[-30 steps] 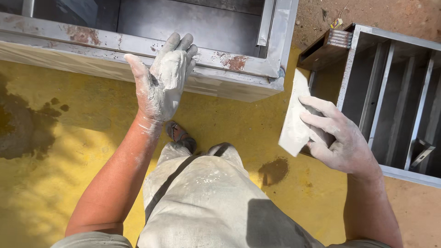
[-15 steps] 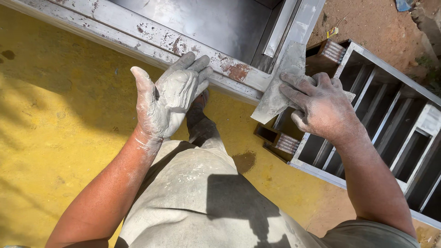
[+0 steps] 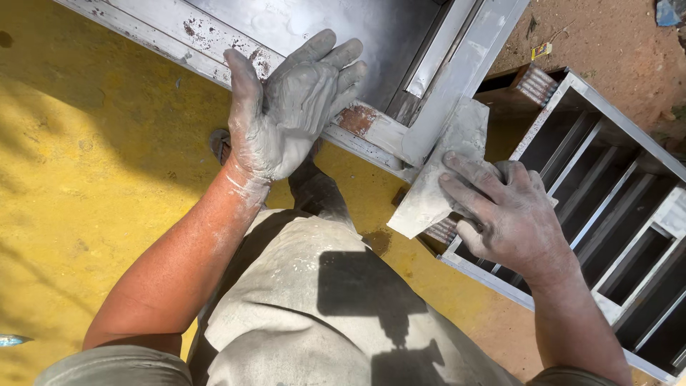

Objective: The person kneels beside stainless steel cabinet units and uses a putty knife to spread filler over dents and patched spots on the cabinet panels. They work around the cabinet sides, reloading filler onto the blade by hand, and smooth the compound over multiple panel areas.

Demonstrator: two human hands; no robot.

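Left hand (image 3: 289,107) is coated in grey putty, fingers (image 3: 325,61) spread and nearly straight, palm facing the camera; it grips nothing, and whether the fingertips touch metal I can't tell; just beyond its fingertips sits the grey steel frame (image 3: 236,46), a painted rail with rust-brown chips; the thumb points up toward that rail; a rusty patch (image 3: 355,118) lies just right of the little-finger side. Right hand (image 3: 504,211) is dusty grey, fingers (image 3: 464,182) extended and pressed flat on a grey sheet of abrasive paper (image 3: 439,171); the sheet is pinned under the fingertips, its top end lying against the frame's corner upright (image 3: 468,68), its lower corner hanging free below the fingers, over the yellow floor (image 3: 78,179); thumb is hidden, so a pinch from below can't be confirmed. Right of the knuckles lies a second grey frame with parallel slats (image 3: 607,207), on its side, touching the ground; beyond it, bare reddish soil (image 3: 607,43). Below both wrists: the person's putty-stained trousers (image 3: 314,314); one foot (image 3: 318,189) shows between the hands, under the left palm.
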